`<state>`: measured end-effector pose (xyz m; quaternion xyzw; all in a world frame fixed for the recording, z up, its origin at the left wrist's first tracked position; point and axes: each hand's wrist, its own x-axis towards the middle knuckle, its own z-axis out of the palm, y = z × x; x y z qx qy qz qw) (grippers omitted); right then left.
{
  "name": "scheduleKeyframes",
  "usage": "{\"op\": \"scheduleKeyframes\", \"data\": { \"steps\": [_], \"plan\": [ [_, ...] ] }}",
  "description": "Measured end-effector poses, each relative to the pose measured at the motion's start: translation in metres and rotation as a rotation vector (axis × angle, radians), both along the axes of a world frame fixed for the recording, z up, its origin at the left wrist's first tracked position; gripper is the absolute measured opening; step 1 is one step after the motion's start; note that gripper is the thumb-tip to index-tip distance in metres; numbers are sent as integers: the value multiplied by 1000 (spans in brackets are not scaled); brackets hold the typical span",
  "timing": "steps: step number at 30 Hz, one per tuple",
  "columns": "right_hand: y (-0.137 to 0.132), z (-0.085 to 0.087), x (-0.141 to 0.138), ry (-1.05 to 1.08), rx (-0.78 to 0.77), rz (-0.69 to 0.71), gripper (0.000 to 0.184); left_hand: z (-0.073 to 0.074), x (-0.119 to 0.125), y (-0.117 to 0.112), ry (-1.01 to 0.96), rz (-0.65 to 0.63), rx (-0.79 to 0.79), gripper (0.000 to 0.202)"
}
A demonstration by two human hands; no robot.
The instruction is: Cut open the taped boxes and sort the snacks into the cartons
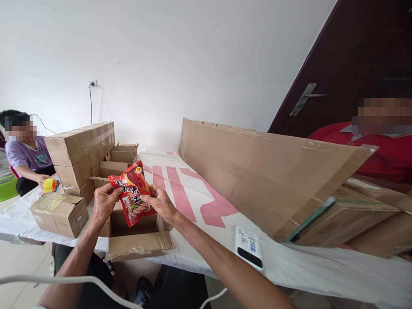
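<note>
Both my hands hold a red snack packet (132,192) over an open cardboard box (138,241) at the table's near edge. My left hand (104,201) pinches the packet's left side, fingers curled. My right hand (161,204) grips its right edge with thumb and fingers. The packet is tilted, its top pointing away from me. The box's flaps hang open and its inside looks mostly hidden behind the packet.
Stacked sealed boxes (80,150) and open ones (124,153) stand at the left. A taped box (59,213) lies beside a person with a tape dispenser (50,185). A large flat cardboard sheet (267,171) leans right, before another person. A white phone-like device (248,247) lies on the white cloth (206,240).
</note>
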<state>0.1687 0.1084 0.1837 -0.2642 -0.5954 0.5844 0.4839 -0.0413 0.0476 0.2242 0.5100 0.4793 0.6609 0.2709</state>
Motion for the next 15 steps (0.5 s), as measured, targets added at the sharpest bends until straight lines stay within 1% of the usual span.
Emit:
{"op": "scheduleKeyframes", "data": {
  "steps": [4,7,9,11,15],
  "plan": [
    [-1,2,0,32,-21,-27,60,-2,-2,2,-1,-16,-41,31],
    [-4,3,0,65,-86,5,63,0,-3,4,-2,-10,-18,34],
    [-6,4,-1,95,-120,24,65,1,-2,6,-47,-26,10,37],
    [-6,6,-2,134,-131,34,66,1,-1,7,-107,-78,2,42],
    [-5,8,-4,165,-119,11,69,-8,-1,9,-114,-244,-137,53]
  ]
}}
